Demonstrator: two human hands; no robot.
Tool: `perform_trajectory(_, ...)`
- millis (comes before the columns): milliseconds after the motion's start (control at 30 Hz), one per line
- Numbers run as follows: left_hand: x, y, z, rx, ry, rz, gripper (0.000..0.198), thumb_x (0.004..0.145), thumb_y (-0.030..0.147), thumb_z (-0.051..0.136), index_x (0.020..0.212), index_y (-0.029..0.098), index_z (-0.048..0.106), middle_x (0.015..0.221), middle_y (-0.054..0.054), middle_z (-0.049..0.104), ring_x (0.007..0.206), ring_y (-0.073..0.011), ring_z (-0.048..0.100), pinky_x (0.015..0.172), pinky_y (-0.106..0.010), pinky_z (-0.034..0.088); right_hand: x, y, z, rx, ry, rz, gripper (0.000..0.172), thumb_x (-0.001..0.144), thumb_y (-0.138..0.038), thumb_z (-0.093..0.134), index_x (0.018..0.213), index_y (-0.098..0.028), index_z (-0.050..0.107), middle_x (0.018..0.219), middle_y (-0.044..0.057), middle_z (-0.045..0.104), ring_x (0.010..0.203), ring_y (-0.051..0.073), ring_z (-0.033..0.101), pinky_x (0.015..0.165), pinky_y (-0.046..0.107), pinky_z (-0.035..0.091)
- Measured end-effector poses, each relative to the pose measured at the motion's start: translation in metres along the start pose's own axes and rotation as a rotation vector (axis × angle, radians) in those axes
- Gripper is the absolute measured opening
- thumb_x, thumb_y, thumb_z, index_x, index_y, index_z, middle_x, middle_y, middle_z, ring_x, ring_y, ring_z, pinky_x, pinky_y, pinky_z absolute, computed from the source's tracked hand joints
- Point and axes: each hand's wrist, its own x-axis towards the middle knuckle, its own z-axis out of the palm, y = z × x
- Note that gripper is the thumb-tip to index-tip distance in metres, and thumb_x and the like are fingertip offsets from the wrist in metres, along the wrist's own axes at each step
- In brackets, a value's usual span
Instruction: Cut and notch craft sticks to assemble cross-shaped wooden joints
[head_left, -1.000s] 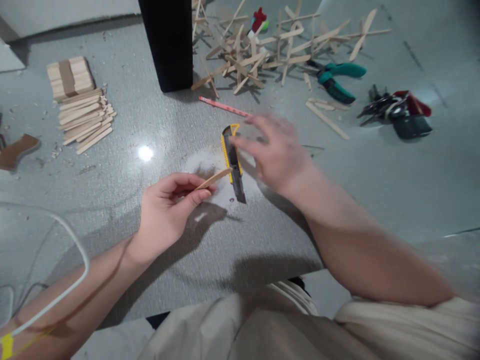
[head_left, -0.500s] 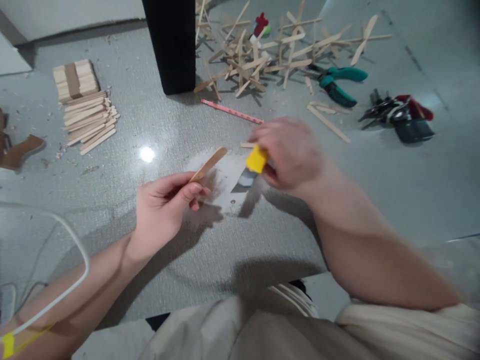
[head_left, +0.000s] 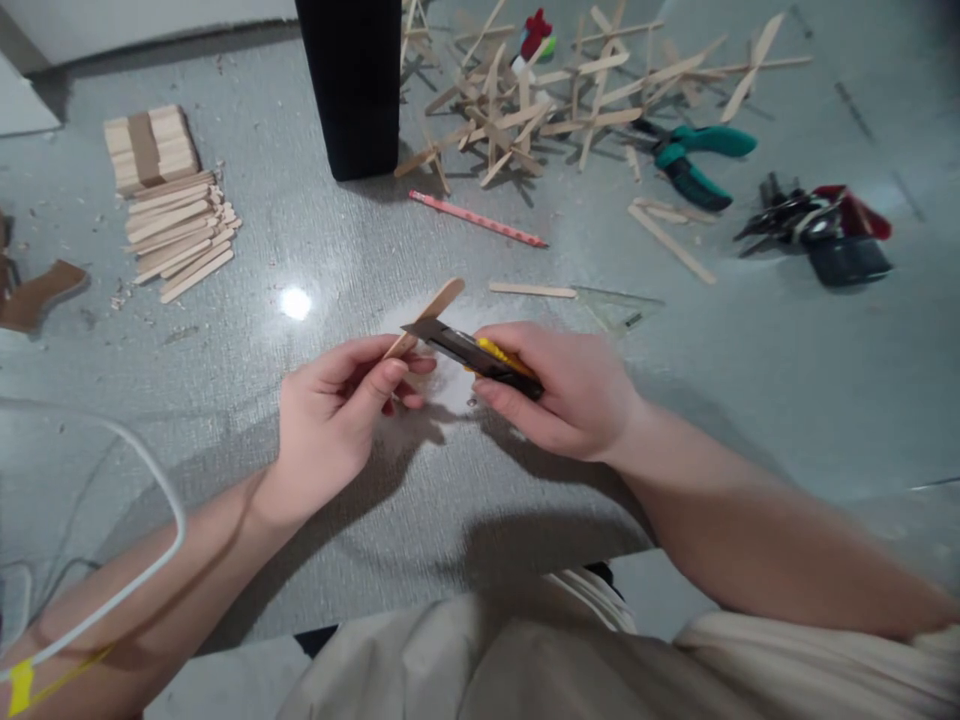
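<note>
Between thumb and fingers, my left hand point(head_left: 337, 420) pinches a wooden craft stick point(head_left: 442, 298) that slants up to the right. My right hand point(head_left: 559, 390) is wrapped round a yellow and black utility knife point(head_left: 480, 358). The knife's blade points left and lies across the stick just above my left fingertips; whether it touches or cuts the wood I cannot tell. Beneath both hands is a whitish dusty patch on the grey table point(head_left: 405, 520). Behind my right hand another craft stick point(head_left: 532, 290) lies by a clear set square point(head_left: 622, 308).
A pink pencil point(head_left: 480, 219) lies beyond my hands, near a tall black block point(head_left: 351, 90). Crossed-stick pieces point(head_left: 499, 130) cover the back. Green-handled pliers point(head_left: 694, 165) and a bunch of keys point(head_left: 817, 230) are at right. Craft sticks point(head_left: 180, 240) are piled at left; a white cable point(head_left: 150, 460) loops over my left forearm.
My right hand has come down and turned, bringing the knife blade left onto the craft stick. The set square now shows. My left hand keeps its pinch, and the view has shifted slightly.
</note>
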Motion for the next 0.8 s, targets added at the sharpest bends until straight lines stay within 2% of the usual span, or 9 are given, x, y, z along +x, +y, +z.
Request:
perform_trajectory(167, 0.0, 0.0, 0.002, -0.06, -0.002, -0.01, 0.02, 0.095, 0.04, 0.079, 0.103, 0.022, 0.08, 0.09, -0.003, 0.083, 0.063, -0.0116, 0.073, 0.059, -0.024, 0.063, 0.001, -0.001, 0.003, 0.039, -0.033, -0.014, 0.02, 0.099, -0.027, 0.055, 0.117, -0.026, 0.063, 0.088, 0.001, 0.078, 0.072, 0.02, 0.072, 0.061, 0.03, 0.049)
perform_trajectory(333, 0.001, 0.002, 0.002, -0.012, 0.024, 0.001, 0.02, 0.089, 0.041, 0.084, 0.095, 0.023, 0.082, 0.084, -0.002, 0.081, 0.06, -0.0116, 0.07, 0.058, -0.025, 0.061, -0.001, -0.003, 0.007, 0.071, -0.035, 0.006, 0.024, 0.098, -0.026, 0.055, 0.121, -0.028, 0.063, 0.087, 0.0, 0.077, 0.072, 0.021, 0.071, 0.061, 0.03, 0.049)
perform_trajectory(433, 0.001, 0.001, 0.002, -0.008, 0.044, 0.02, 0.015, 0.088, 0.038, 0.086, 0.091, 0.023, 0.082, 0.078, 0.0, 0.079, 0.059, -0.0107, 0.068, 0.057, -0.024, 0.059, -0.001, -0.006, 0.008, 0.1, -0.035, 0.004, 0.02, 0.098, -0.023, 0.055, 0.116, -0.028, 0.063, 0.085, -0.001, 0.076, 0.069, 0.019, 0.069, 0.061, 0.029, 0.048)
perform_trajectory(600, 0.0, -0.001, 0.001, -0.045, 0.06, 0.057, 0.014, 0.086, 0.036, 0.088, 0.091, 0.024, 0.082, 0.082, -0.001, 0.08, 0.06, -0.0102, 0.069, 0.055, -0.022, 0.058, -0.001, -0.013, 0.012, 0.102, -0.054, 0.012, 0.009, 0.098, -0.021, 0.054, 0.103, -0.024, 0.061, 0.078, -0.002, 0.071, 0.063, 0.016, 0.063, 0.056, 0.027, 0.039)
perform_trajectory(800, 0.0, 0.002, -0.002, 0.03, 0.025, 0.117, 0.001, 0.09, 0.027, 0.083, 0.091, 0.026, 0.084, 0.075, 0.001, 0.077, 0.06, -0.0097, 0.069, 0.059, -0.022, 0.057, -0.001, -0.016, 0.011, 0.149, -0.071, 0.037, 0.009, 0.1, -0.023, 0.053, 0.104, -0.021, 0.062, 0.076, -0.002, 0.069, 0.062, 0.013, 0.06, 0.058, 0.025, 0.037)
